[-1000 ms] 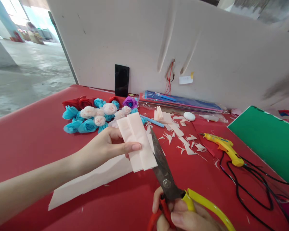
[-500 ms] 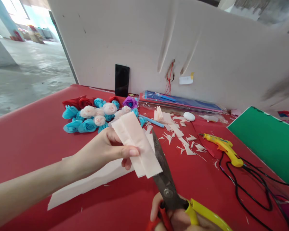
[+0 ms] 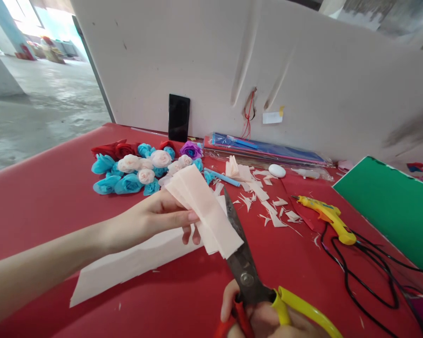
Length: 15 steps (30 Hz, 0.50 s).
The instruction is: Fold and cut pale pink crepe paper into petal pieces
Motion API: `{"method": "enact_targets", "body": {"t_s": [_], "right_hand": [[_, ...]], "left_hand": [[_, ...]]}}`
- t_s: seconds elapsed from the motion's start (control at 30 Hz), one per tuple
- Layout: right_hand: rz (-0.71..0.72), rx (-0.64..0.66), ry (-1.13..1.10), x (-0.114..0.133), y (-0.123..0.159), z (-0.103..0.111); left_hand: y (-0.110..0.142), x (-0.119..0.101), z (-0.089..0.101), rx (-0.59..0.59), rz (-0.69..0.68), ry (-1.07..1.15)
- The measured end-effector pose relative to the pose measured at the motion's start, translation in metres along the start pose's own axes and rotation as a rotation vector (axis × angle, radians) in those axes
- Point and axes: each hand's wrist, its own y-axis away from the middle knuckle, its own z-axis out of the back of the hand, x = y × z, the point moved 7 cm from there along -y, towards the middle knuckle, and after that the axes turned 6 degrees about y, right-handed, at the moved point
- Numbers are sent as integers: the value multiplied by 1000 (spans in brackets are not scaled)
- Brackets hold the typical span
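Between the thumb and fingers of my left hand (image 3: 165, 216) is a small stack of pale pink crepe paper strips (image 3: 209, 209), slightly fanned. My right hand (image 3: 264, 321), at the bottom edge and partly cut off, grips a pair of scissors (image 3: 246, 279) with one red and one yellow handle. Their dark blades point up and away, just behind the lower right end of the strips. Whether the blades touch the paper I cannot tell. Under my left hand a long pale paper strip (image 3: 127, 267) lies on the red table (image 3: 155, 305).
Blue, pink, red and purple paper flowers (image 3: 129, 183) lie at the back left, near an upright phone (image 3: 178, 117). Pale paper scraps (image 3: 257, 190) are scattered mid-table. At right are a yellow glue gun (image 3: 327, 216), its black cable (image 3: 352, 291) and a green board (image 3: 395, 211).
The strips in my left hand have shifted slightly right and fanned out more, with the fingers moved along them. The scissors have hardly moved.
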Motion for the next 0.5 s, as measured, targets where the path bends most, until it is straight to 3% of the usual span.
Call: {"method": "enact_targets", "body": {"t_s": [0.2,0.5], "right_hand": [[55,-30,-136,2,2,0],[203,-13,-197,6,6,0]], "left_hand": [[4,1,9,-120,-4,-12],[2,6,-2,-106,-47,262]]}}
